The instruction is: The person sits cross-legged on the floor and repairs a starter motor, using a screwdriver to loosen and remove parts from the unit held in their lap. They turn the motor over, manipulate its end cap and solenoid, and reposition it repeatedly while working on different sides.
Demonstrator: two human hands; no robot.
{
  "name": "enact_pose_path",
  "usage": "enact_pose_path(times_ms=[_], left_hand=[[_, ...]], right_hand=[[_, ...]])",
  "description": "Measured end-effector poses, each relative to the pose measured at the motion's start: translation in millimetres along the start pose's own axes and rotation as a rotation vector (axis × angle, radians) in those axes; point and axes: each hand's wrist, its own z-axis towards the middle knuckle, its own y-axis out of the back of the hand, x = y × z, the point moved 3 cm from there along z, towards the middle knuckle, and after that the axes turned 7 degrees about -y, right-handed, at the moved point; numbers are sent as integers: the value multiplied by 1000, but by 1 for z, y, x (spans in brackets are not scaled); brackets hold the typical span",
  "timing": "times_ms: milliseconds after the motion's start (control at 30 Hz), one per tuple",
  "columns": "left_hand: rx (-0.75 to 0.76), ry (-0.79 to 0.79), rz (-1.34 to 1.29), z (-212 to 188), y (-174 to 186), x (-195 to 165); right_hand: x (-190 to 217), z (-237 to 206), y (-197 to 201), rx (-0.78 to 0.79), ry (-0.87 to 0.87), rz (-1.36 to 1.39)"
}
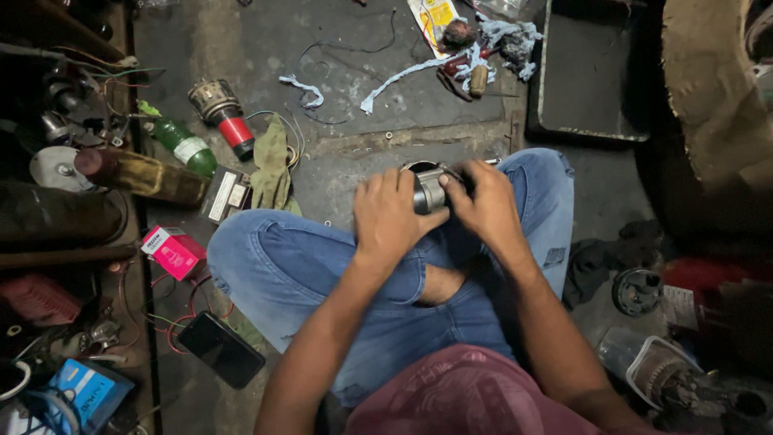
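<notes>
Both hands meet on one small metal cylinder [429, 190], grey and short, held just above the centre of the frame, over the knees of the seated person. Its open dark end looks toward the upper left, so its long axis seems to run from there down to the lower right (I cannot be fully sure, the fingers hide much). The left hand [390, 216] lies against its left side with fingers curled around it; the right hand [485, 205] grips its right side, thumb and fingers closed on the top edge. Neither hand is nearer, both touch it. Further out, a green bottle [183, 146] lies at upper left, a pink box [173, 250] at left, a black phone [221, 349] at lower left.
</notes>
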Motion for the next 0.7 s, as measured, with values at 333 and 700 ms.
enact_pose_path(times_ms=[333,700], left_hand=[[-84,-82,-76,1,-9,4],[-65,-69,-97,3,-5,4]], right_hand=[[-6,10,-9,81,59,-163],[-10,2,-4,24,-25,43]])
